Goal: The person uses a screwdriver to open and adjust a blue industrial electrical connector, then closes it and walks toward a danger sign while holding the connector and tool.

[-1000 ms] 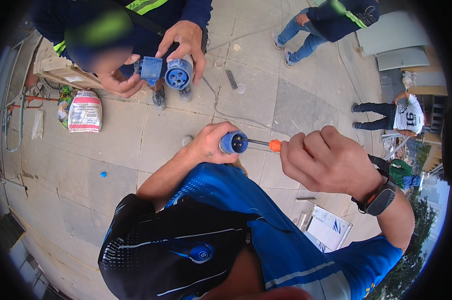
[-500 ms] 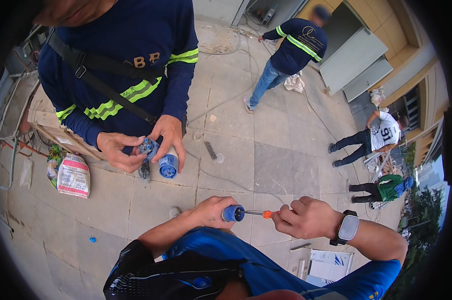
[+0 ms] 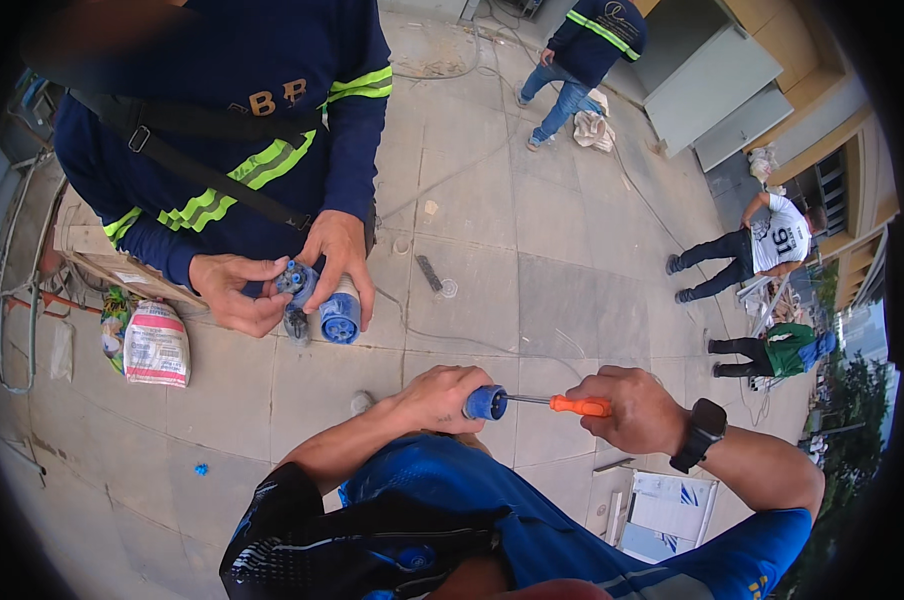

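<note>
My left hand [image 3: 437,400] is wrapped round a blue round industrial connector [image 3: 486,403], its open end turned to the right. My right hand [image 3: 637,410] grips a screwdriver by its orange handle [image 3: 582,405]. The thin metal shaft runs left into the connector's open end; where the tip sits inside is hidden. Across from me, a co-worker in a dark blue top with reflective bands [image 3: 237,185] holds a blue connector insert with pins [image 3: 294,280] in one hand and a blue and grey connector body [image 3: 340,318] in the other.
A printed sack [image 3: 157,345] stands beside a wooden crate [image 3: 122,260] at left. A small blue piece [image 3: 202,469] lies on the paving [image 3: 322,420]. Cables trail across the floor. A white panel [image 3: 669,512] lies at lower right. Several people stand farther off.
Both my hands and the connector have shifted slightly right and up in view. My right wrist has turned, and more of the screwdriver's orange handle shows. The far worker has stepped.
</note>
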Motion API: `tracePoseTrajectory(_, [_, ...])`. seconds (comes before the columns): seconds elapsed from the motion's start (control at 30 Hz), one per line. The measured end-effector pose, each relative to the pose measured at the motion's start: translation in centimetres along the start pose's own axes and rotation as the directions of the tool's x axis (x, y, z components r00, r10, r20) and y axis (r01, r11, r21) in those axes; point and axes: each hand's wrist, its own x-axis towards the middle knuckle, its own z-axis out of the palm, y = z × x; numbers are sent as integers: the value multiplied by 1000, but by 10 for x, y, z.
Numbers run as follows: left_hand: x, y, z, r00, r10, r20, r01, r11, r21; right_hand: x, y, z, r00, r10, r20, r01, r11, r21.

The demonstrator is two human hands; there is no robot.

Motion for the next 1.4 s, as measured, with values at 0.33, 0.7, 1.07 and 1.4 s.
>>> tracePoseTrajectory(0.33, [2,-9,-6,983,-126,-132,95,971,-219,2,-20,-23,846,-530,-57,337,614,-713])
tracePoseTrajectory(0.7, [-4,-3,16,973,36,-228,-95,963,-252,1,-17,-14,837,-514,-188,325,743,-585])
tracePoseTrajectory(1.07, [-10,-2,10,981,-5,-192,-27,986,-162,-5,-24,3,923,-78,-377,35,992,-120])
tracePoseTrajectory(1.4, [-7,7,15,998,42,-46,-44,997,-57,-12,11,23,995,73,-62,-43,916,399])
